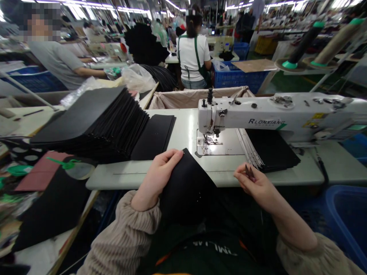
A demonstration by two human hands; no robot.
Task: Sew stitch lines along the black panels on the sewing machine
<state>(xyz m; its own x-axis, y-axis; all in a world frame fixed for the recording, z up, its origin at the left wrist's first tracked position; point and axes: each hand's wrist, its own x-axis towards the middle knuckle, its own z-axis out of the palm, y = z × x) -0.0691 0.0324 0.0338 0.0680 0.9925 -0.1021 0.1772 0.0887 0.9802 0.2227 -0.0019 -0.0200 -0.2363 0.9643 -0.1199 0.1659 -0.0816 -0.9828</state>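
Panel of smooth black sheet material (pixel 183 187), corner up, sits at the near edge of the pale green sewing table (pixel 183 131), mostly hanging past it toward the lap. Left hand (pixel 156 175) has its upper corner pinched between thumb and bent fingers, small pale specks on the face. Right hand (pixel 260 189), over the near edge farther right, is curled nearly closed around small dark pointed snips (pixel 250 173), tips up; can't tell if thumb and forefinger also pinch a thread. Snips are apart from the panel. White sewing machine (pixel 243 114) stands behind; its shiny metal plate (pixel 232 143) carries no panel under the needle. Big grey-black stack (pixel 86 114) at table's left end, low black pile (pixel 156 135) beside it, pale-edged black pile (pixel 275 151) under the machine arm. Step in hand looks like handling one loose panel, away from the needle; next move calls for a steady corner grip, snip points kept off the face.
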